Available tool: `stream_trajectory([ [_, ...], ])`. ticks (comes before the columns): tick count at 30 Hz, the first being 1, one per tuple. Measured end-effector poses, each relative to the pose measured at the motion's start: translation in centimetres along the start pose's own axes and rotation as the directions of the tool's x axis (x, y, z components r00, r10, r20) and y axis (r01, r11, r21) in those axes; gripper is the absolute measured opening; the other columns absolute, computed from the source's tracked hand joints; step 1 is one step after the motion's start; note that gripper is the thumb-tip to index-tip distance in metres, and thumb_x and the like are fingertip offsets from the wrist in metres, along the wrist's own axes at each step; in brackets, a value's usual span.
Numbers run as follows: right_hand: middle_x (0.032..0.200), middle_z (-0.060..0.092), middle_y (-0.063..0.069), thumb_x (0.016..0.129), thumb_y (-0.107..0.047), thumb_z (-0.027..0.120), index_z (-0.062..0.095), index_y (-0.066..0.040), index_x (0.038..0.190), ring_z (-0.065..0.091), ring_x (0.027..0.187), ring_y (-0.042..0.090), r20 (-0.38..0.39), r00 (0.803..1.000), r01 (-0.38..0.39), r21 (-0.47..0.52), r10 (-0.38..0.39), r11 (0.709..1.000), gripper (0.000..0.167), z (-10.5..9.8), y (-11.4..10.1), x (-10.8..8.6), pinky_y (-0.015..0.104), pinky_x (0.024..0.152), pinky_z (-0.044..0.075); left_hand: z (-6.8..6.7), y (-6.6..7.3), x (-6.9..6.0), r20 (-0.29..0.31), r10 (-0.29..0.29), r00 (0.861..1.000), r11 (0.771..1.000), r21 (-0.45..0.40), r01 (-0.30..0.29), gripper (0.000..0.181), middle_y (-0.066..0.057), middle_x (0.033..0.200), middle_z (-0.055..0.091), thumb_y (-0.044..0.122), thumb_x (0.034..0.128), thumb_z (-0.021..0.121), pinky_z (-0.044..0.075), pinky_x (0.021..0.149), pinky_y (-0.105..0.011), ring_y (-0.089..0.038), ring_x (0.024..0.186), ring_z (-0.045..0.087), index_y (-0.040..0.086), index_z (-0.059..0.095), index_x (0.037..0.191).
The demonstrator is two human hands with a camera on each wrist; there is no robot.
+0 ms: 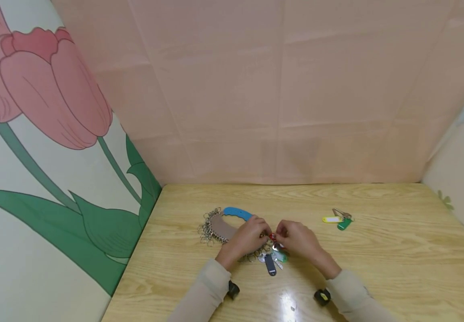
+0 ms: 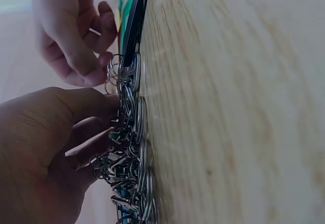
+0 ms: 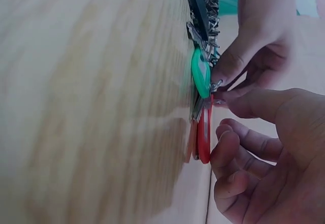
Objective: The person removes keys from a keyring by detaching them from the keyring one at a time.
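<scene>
A crescent-shaped brown key holder [image 1: 221, 227] with a blue handle [image 1: 237, 212] lies on the table, its curved edge lined with metal clips [image 2: 134, 158]. At the holder's right end, my left hand [image 1: 249, 235] pinches one of these small clips. Facing it, my right hand [image 1: 298, 239] pinches the thin key ring of a red key tag [image 3: 205, 137] between thumb and finger. The ring and clip meet at the fingertips; whether they are linked is hidden. Just below the hands hang a black key tag [image 1: 270, 264] and a green key tag [image 3: 200, 71], with keys beside them.
Farther right on the wooden table [image 1: 397, 259] lie a yellow key tag [image 1: 332, 219] and another green tag [image 1: 344, 224] with keys. A pink sheet [image 1: 296, 112] hangs behind the table; a flower-painted wall [image 1: 54, 179] borders the left side.
</scene>
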State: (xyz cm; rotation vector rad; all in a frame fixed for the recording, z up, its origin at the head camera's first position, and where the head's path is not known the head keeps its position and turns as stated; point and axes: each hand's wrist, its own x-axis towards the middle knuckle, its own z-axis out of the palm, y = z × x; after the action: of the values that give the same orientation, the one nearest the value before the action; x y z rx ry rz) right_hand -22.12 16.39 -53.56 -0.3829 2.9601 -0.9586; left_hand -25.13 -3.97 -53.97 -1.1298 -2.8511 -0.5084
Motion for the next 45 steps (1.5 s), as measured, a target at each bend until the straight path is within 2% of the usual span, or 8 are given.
stream_trajectory([
  [6,0.078,0.07,-0.006,0.094,-0.02,0.079,0.071,-0.017,0.087,0.06,0.069,0.01,0.014,1.0,0.001,-0.035,0.0,0.999,0.01,0.28,-0.32,0.03,0.032,0.06,0.049,0.24,0.02,0.12,-0.002,-0.001,1.0,1.0,-0.006,0.001,0.013,0.005,0.113,0.076,0.016,0.098,0.075,0.051,0.098,-0.023,-0.013,0.111,0.06,0.017,0.081,0.11],
  [21,0.077,0.068,-0.004,0.093,-0.016,0.077,0.071,-0.016,0.086,0.057,0.067,0.012,0.018,1.0,0.02,-0.063,-0.019,0.998,0.009,0.67,-0.32,0.24,0.032,0.058,0.047,0.43,0.09,0.18,-0.016,-0.002,1.0,1.0,-0.002,0.002,0.011,0.006,0.111,0.075,0.023,0.1001,0.074,0.051,0.097,-0.022,-0.011,0.109,0.06,0.019,0.08,0.109],
  [29,0.075,0.065,-0.005,0.093,-0.014,0.077,0.07,-0.015,0.086,0.056,0.065,0.011,0.018,1.0,0.009,-0.04,-0.008,0.999,0.01,0.64,-0.29,0.34,0.03,0.058,0.045,0.46,0.24,0.18,-0.027,-0.006,1.0,1.0,-0.004,0.006,0.012,0.007,0.109,0.074,0.027,0.1008,0.074,0.051,0.092,-0.022,-0.01,0.103,0.059,0.02,0.08,0.109],
  [39,0.074,0.064,-0.006,0.093,-0.014,0.076,0.07,-0.015,0.087,0.055,0.063,0.009,-0.001,1.0,0.025,0.001,-0.025,1.0,0.009,0.43,-0.35,0.22,0.028,0.056,0.044,0.49,0.41,0.24,-0.014,-0.032,0.999,0.999,-0.003,0.032,0.013,0.008,0.11,0.074,0.029,0.1001,0.075,0.051,0.094,-0.023,-0.009,0.103,0.058,0.021,0.078,0.11],
  [45,0.076,0.066,-0.007,0.093,-0.014,0.076,0.071,-0.016,0.089,0.056,0.062,0.008,-0.007,1.0,0.027,0.05,-0.027,0.998,0.007,0.29,-0.37,0.2,0.026,0.055,0.044,0.5,0.3,0.29,-0.026,-0.04,0.999,0.998,-0.054,0.039,0.009,0.01,0.106,0.075,0.027,0.0994,0.076,0.051,0.093,-0.023,-0.008,0.103,0.059,0.022,0.077,0.107],
])
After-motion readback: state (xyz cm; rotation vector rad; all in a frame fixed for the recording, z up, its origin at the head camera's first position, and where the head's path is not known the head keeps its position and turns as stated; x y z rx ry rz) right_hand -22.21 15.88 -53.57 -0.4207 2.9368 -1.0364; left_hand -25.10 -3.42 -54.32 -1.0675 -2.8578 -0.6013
